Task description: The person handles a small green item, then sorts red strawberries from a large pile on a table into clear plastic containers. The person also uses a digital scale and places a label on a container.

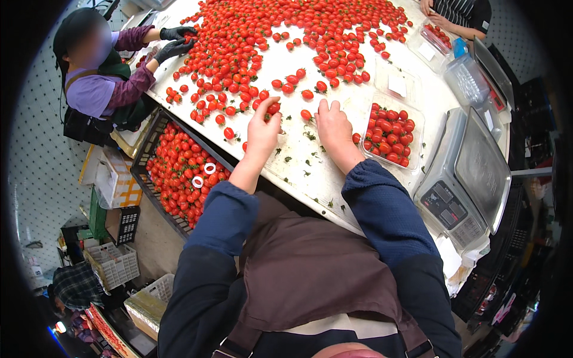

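Note:
My left hand (263,129) pinches a red cherry tomato (273,108) between thumb and forefinger, just above the white tabletop (297,172). Beside it, my right hand (333,127) rests low over the table with fingers curled down; whatever is under the fingertips is hidden. A single cherry tomato (305,115) lies just left of those fingertips. Loose green stems (310,135) are scattered between and below my hands. Right of my right hand stands a clear plastic punnet (420,147) filled with cherry tomatoes (388,134). One more tomato (356,138) sits against its left side.
A large heap of cherry tomatoes (286,27) covers the far table. A digital scale (465,179) stands at right. Below the left edge is a black crate (147,179) of tomatoes. A co-worker's gloved hands (174,44) reach in at left; another person's hand (441,21) is top right.

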The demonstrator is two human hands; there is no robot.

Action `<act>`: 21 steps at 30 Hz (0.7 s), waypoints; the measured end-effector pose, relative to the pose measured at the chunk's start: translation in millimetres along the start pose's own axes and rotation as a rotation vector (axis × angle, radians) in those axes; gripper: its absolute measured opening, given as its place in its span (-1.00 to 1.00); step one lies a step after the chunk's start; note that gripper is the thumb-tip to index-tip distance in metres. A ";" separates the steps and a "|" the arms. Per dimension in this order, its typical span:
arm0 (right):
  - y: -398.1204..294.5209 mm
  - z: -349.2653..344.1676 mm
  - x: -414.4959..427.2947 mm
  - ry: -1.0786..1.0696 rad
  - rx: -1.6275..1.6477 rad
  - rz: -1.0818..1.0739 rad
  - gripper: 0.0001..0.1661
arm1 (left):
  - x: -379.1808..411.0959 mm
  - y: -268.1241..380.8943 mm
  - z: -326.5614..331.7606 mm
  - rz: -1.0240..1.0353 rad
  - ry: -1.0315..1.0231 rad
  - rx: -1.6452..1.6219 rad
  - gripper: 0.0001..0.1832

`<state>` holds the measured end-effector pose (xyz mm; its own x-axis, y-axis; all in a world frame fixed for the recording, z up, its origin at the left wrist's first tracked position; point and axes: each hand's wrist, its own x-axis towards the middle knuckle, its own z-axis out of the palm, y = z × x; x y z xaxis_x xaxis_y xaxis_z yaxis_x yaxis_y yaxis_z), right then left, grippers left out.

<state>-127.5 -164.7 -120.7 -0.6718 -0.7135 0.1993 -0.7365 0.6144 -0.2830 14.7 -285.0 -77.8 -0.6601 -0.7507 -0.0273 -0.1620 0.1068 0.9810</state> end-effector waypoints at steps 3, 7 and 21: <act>-3.2 -5.1 -9.1 0.083 0.240 0.019 -0.64 | -8.8 8.7 -12.0 -0.401 -0.139 -0.676 -0.60; -7.7 -55.7 -21.7 -0.360 1.257 0.459 -0.63 | -24.5 0.7 -17.7 -0.576 -0.282 -1.103 -0.55; 77.2 -152.6 -75.3 -0.062 1.695 0.535 -0.62 | -44.0 49.8 50.5 -0.531 -0.495 -0.846 -0.56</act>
<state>-145.9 -12.2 -14.3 -0.7543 -0.6064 -0.2515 0.4490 -0.1972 -0.8715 -1.4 -213.7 -37.5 -0.9054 -0.2063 -0.3709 -0.0830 -0.7709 0.6315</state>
